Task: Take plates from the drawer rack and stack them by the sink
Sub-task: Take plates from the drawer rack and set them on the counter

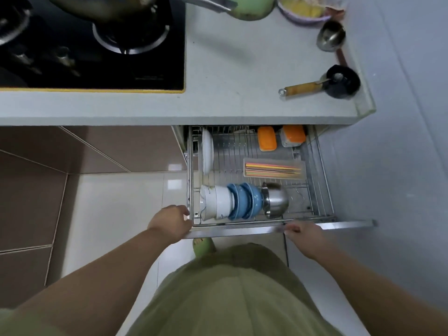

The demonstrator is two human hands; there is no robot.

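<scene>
The wire drawer rack (315, 166) is pulled out below the counter. A white plate (207, 151) stands on edge at its left side. Along the front lie white bowls (215, 202), blue bowls (244, 201) and a steel bowl (276, 200), all on their sides. My left hand (171, 220) grips the front left corner of the drawer. My right hand (301, 231) grips the metal front bar (344, 224), fingers curled over it. No sink is in view.
A box of coloured chopsticks (274, 169) and two orange-lidded containers (266, 138) sit in the rack. On the counter (230, 76) are a gas hob (92, 44) with a pan, a ladle (331, 35) and a small black pot (341, 81).
</scene>
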